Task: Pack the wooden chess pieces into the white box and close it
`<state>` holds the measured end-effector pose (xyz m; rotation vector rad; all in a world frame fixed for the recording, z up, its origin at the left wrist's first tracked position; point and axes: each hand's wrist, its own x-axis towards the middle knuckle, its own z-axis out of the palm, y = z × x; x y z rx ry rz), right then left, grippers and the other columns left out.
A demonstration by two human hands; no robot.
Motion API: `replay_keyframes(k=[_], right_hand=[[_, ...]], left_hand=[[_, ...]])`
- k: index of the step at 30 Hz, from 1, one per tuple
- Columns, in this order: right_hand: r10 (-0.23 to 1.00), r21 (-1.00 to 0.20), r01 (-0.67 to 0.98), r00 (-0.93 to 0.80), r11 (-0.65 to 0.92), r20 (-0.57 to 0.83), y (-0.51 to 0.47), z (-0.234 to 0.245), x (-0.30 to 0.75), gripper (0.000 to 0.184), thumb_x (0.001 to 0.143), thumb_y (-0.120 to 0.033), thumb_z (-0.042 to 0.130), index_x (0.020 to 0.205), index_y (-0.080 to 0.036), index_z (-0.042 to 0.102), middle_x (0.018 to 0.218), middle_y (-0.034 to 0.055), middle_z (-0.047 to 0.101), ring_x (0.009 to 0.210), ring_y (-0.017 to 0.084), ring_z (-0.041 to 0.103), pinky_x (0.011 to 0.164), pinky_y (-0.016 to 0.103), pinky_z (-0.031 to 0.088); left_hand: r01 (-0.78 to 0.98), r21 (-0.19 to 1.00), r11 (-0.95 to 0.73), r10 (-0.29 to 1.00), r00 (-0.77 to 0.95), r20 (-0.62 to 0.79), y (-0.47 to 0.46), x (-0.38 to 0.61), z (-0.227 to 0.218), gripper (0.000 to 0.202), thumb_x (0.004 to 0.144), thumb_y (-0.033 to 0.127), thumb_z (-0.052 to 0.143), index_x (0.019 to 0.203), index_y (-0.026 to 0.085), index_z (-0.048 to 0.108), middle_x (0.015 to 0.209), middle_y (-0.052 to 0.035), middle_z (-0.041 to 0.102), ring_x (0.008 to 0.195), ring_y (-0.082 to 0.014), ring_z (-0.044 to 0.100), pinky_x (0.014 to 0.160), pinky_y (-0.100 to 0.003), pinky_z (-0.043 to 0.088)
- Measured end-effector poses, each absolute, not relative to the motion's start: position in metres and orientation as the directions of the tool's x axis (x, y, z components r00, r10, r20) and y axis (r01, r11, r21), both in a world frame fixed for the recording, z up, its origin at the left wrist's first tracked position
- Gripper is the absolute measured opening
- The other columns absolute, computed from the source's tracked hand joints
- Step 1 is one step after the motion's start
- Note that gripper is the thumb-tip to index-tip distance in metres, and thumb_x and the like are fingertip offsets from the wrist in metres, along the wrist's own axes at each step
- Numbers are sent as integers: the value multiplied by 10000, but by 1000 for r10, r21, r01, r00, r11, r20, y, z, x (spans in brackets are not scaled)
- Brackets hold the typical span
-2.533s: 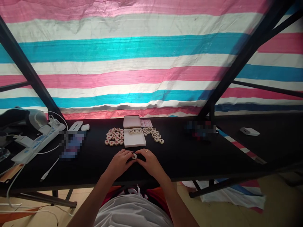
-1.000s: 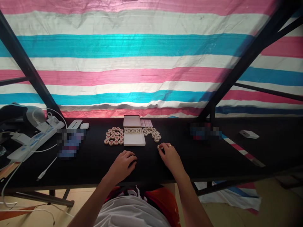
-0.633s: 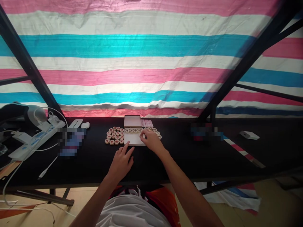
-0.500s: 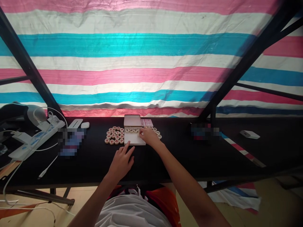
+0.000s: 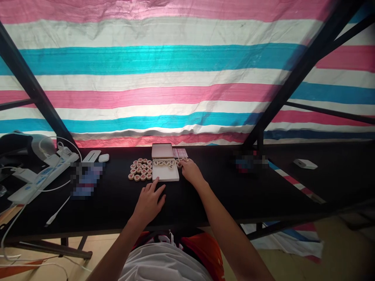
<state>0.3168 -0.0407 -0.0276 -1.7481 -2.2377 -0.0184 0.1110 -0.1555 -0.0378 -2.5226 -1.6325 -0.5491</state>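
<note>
The shallow white box (image 5: 165,175) lies open on the black table, with a row of xiangqi pieces with dark characters along its far side and one piece (image 5: 171,166) in front of that row's right end. My left hand (image 5: 148,200) has its fingers spread, the index fingertip at the box's front wall. Just right of the box, my right hand (image 5: 191,171) has its fingers closed at a round xiangqi piece (image 5: 179,163); its palm hides other pieces there. Rows of red-lettered xiangqi pieces (image 5: 140,171) stand left of the box.
The box lid (image 5: 162,151) rests behind the box, beside a pink-and-white printed paper (image 5: 181,153). On the left are a power strip (image 5: 43,175), cables, and a white earphone-like case (image 5: 103,158). A white device (image 5: 305,164) sits far right. Striped sheeting (image 5: 164,93) hangs behind the table.
My right hand has moved from inside the box to the pieces right of it. A dark-lettered piece now shows below the row's right end. My left hand stays by the box front.
</note>
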Motion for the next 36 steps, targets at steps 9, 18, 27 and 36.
replay_keyframes(k=[9, 18, 27, 36], right_hand=[[949, -201, 944, -215, 262, 231, -42, -25, 317, 163, 829, -242, 533, 927, -197, 654, 993, 71, 648, 959, 210, 503, 819, 284, 388], [931, -419, 858, -162, 297, 328, -39, -25, 325, 123, 792, -203, 549, 886, -193, 627, 947, 48, 644, 880, 176, 542, 782, 264, 399], [815, -380, 736, -408, 560, 411, -39, -28, 283, 84, 806, -210, 578, 849, -198, 648, 886, 29, 657, 869, 171, 532, 809, 270, 397], [845, -174, 850, -430, 497, 317, -32, -33, 281, 184, 852, -196, 515, 903, -204, 692, 962, 54, 668, 897, 191, 537, 849, 294, 382]], left_hand=[[889, 128, -440, 859, 375, 348, -155, 110, -38, 335, 878, 266, 480, 1198, 256, 576, 1391, -82, 436, 1090, -259, 506, 861, -417, 446], [884, 140, -447, 856, 377, 355, -156, 110, -37, 323, 872, 255, 489, 1180, 256, 586, 1381, -80, 447, 1095, -258, 507, 859, -413, 449], [884, 132, -449, 854, 381, 355, -155, 111, -36, 315, 877, 258, 481, 1169, 252, 598, 1368, -88, 460, 1092, -259, 510, 864, -416, 447], [883, 141, -447, 858, 379, 345, -155, 111, -36, 295, 874, 264, 481, 1136, 249, 615, 1363, -82, 464, 1087, -256, 507, 864, -415, 443]])
